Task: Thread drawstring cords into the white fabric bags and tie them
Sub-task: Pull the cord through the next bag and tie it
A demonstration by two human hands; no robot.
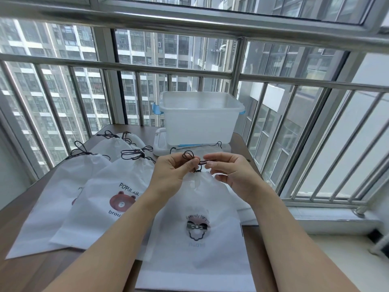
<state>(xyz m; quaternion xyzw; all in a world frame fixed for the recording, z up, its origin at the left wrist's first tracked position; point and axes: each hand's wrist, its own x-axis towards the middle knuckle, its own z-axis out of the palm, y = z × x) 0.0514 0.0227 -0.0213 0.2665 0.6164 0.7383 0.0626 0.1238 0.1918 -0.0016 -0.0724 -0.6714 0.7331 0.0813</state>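
Note:
A white fabric bag [200,245] printed "Especially for you" lies in front of me, its neck gathered tight. A dark drawstring cord [190,155] comes out of that neck and loops above my fingers. My left hand [174,169] pinches the cord loop on the left. My right hand [231,171] pinches the cord's other strand on the right, fingertips almost touching the left thumb. Both hands hover just above the bag's neck.
Several white bags with tied dark cords lie to the left, one printed with a brown bear [109,192]. A translucent plastic bin [200,119] stands on its lid at the back of the brown table [25,268]. Metal window railings [315,144] close off the far and right sides.

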